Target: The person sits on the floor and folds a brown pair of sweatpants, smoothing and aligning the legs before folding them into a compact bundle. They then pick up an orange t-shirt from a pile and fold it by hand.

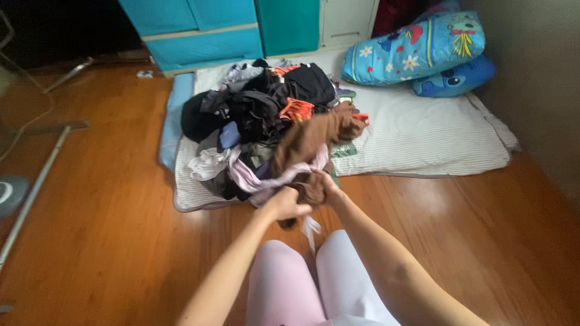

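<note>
Left hand (285,205) and right hand (326,187), fingers clamped on a brown garment (314,136), lift it from the clothes pile (254,115) on a striped mat (423,139).

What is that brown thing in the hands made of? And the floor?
The brown garment looks like soft matte cloth, maybe cotton knit: it droops and bunches where the left hand and right hand grip it. The floor looks like glossy varnished wood: orange planks with seams and light glare.

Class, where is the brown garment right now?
Centre of the head view: the brown garment stretches from both hands up onto the clothes pile.
</note>
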